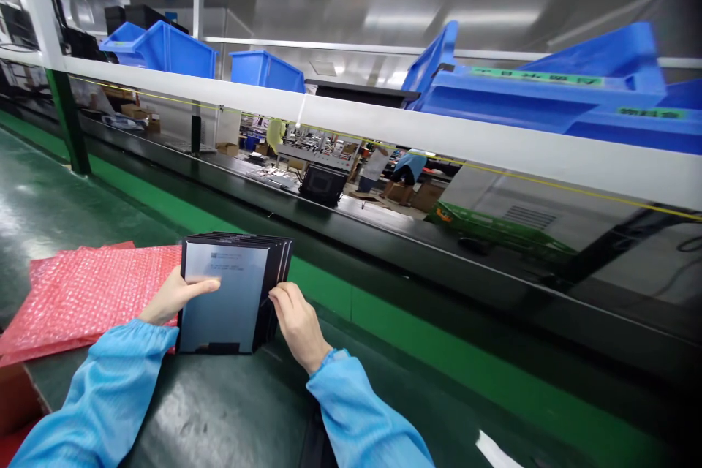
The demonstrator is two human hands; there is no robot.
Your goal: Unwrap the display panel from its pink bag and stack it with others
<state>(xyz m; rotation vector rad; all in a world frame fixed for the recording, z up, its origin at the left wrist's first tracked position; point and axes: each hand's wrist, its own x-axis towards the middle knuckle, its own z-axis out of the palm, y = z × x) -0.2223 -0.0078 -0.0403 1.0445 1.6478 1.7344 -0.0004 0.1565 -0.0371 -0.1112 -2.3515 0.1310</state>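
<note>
Closest in, two blue sleeves [367, 409] reach from the near edge of the worktop [219, 409], and a white strip [493, 451] lies off to their right. And here is the key spot: a row of thin panels [224, 307] stands upright on the worktop, long axis vertical, directly between the two hands. The left hand [178, 292] grasps the row firmly by its left side, thumb laid flat across the pale front face. The right hand [296, 318] is at the opposite side — wrist low, knuckles up, thumb and fingers drawn together at the right edges of the panels. Whether a single panel is nipped between those fingertips, I cannot tell. Both hands are about equally close; the panels lie just left of the right one, and their tops fan away toward the far edge.

Beside the left hand, red bubble wrap [93, 300] spreads toward the worktop's left edge. Beyond, a bright green strip [340, 300] runs along the far edge, then a black case [323, 184], blue bins [183, 51] overhead — and deep behind, a co-worker in blue [410, 164].
</note>
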